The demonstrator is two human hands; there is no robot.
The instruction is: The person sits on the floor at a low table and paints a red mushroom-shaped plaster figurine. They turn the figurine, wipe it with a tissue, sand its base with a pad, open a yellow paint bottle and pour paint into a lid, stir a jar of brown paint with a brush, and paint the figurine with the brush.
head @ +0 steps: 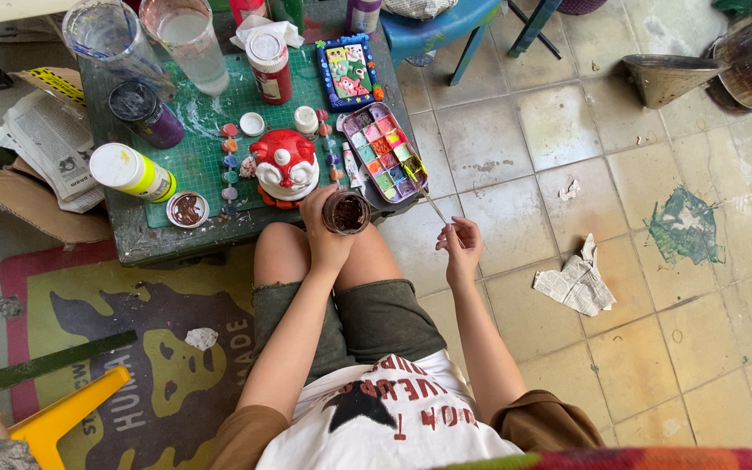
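Two bare knees and a white shirt are seen closest, low in the picture. Just above the knees, a small brown paint jar (pixel 346 212) is gripped by the closed fingers of the left hand (pixel 327 228). It is held at the near edge of the bench (pixel 137 239). A thin paintbrush (pixel 433 207) is pinched by the fingers of the right hand (pixel 460 248), out over the tiled floor (pixel 567 139). Its tip is pointed at a paint tray (pixel 385 152) full of small colour squares, set on the bench corner. A red and white figure (pixel 285 167) is stood on the green mat (pixel 198 157), just beside the jar. A crumpled newspaper (pixel 578 283) is left on the floor, well apart from the hands.
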